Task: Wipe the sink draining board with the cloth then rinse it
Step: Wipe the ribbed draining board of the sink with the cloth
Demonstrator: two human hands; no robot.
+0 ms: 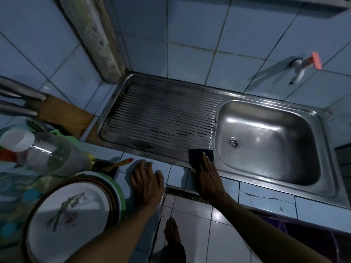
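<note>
The steel draining board [161,112] has ridges with dark streaks near its front. To its right lies the sink bowl [266,139] with its drain [234,143]. A dark square cloth [197,155] lies on the board's front right corner, beside the bowl. My right hand [206,177] presses flat on the cloth with straight fingers. My left hand [147,179] rests flat on the tiled counter edge in front of the board, holding nothing.
A white tap with a pink handle [303,67] sticks out of the tiled wall above the bowl. Stacked plates [76,211], a clear jar [51,154] and a wooden knife block [62,114] crowd the left counter. My bare foot [172,232] stands on the floor tiles.
</note>
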